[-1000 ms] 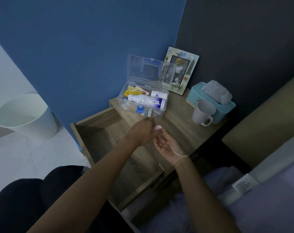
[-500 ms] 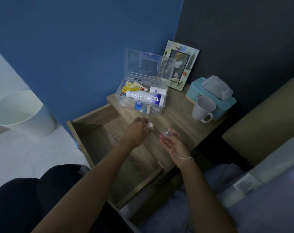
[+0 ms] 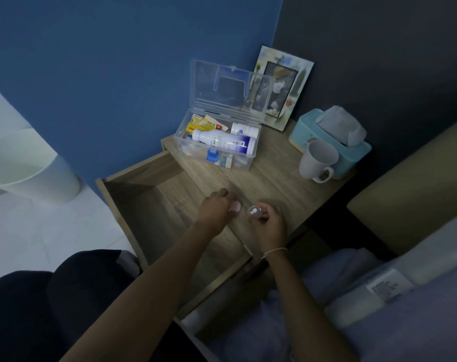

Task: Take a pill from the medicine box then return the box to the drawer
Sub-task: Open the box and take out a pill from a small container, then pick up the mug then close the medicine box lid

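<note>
The medicine box (image 3: 217, 150) sits lid-up at the back of the desk (image 3: 274, 184) above the pulled-out drawer (image 3: 143, 205), while the left hand (image 3: 217, 207) pinches a pinkish cap (image 3: 235, 205) and the right hand (image 3: 270, 220) clamps its grip on a small clear vial (image 3: 254, 211) with white pills.

Little can be read. In the open medicine box (image 3: 250, 159), the large white bottle (image 3: 223, 143) lying on its side carries a blue label with a barcode and small green lettering, too small to make out. The yellow packet (image 3: 193, 128) behind it shows dark characters that look like "000" and a barcode on its white flap; the rest is illegible. The smaller white bottle (image 3: 244, 130) bears a round blue mark, unreadable. A white tag (image 3: 386, 286) on the bedding at lower right has several lines of dark print, blurred beyond reading. The picture frame (image 3: 301, 77) shows no legible text.
</note>
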A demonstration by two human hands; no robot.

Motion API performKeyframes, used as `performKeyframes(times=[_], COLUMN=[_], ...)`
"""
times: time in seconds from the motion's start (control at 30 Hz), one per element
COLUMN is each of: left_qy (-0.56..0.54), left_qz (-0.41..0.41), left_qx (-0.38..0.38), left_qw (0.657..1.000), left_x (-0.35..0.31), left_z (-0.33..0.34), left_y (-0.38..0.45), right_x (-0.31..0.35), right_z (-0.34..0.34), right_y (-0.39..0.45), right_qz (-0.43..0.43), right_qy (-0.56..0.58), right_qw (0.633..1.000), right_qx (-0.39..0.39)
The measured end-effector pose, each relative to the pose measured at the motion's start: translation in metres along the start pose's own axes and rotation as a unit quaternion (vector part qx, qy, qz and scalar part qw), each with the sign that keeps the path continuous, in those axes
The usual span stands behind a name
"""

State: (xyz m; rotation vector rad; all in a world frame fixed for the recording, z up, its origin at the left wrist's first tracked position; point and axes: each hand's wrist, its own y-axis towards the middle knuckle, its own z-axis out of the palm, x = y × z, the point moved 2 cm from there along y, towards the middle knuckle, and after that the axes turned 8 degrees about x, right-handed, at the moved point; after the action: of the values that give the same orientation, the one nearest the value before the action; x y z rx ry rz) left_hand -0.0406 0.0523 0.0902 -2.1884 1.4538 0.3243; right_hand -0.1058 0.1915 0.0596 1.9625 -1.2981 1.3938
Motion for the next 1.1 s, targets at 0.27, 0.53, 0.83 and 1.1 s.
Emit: performKeyframes(times=[0.27, 0.53, 0.83, 1.1], left_qy=[0.075, 0.129, 0.133, 0.116], left_qz=[0.038, 0.147, 0.14, 0.157], left_qx=[-0.034, -0.057, -0.031, -0.081], left_qw=[0.996, 0.979, 0.981, 0.977], left_x=[0.007, 0.016, 0.011, -0.006], left_z=[0.007, 0.009, 0.014, 0.0], left_y=[-0.008, -0.031, -0.026, -0.019], right_x=[0.005, 0.009, 0.011, 0.023], right_z=[0.008, 0.006, 0.006, -0.011], right_y=[-0.005, -0.009, -0.011, -0.001], right_qz=[-0.022, -0.02, -0.03, -0.006], right_qy=[-0.051, -0.097, -0.099, 0.011], right_qw=[0.998, 0.995, 0.994, 0.986], right_qx=[-0.002, -0.018, -0.034, -0.164])
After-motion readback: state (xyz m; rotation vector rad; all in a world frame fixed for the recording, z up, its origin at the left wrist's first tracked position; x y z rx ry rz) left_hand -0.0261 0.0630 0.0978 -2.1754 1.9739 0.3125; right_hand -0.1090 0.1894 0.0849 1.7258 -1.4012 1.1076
